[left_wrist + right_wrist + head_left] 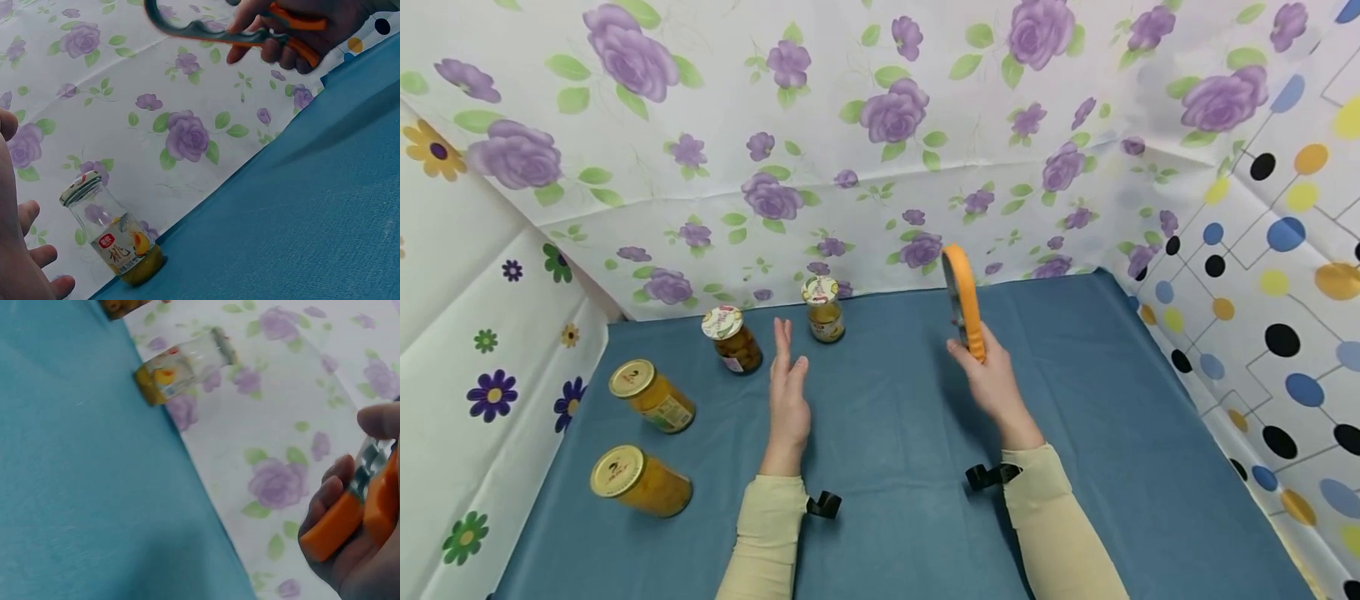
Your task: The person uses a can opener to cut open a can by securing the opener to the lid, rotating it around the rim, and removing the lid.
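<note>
In the head view my right hand (997,387) grips an orange jar opener (967,304) by its handles, raised above the table. The left wrist view shows the opener's curved, toothed grey-green edge (206,32) extending beyond the fingers. My left hand (789,404) is raised with its fingers straight, holding nothing. Just beyond it stands a small glass jar (826,319) with a patterned lid, a peach on its label and yellow contents low inside. To its left is a jar (739,348) with dark round contents and a patterned lid.
Two larger jars with gold lids and yellow-orange contents, one farther back (664,408) and one nearer (658,490), stand at the left on the blue tablecloth (895,533). Flowered sheeting (715,125) rises behind, and dotted sheeting (1292,292) borders the right side.
</note>
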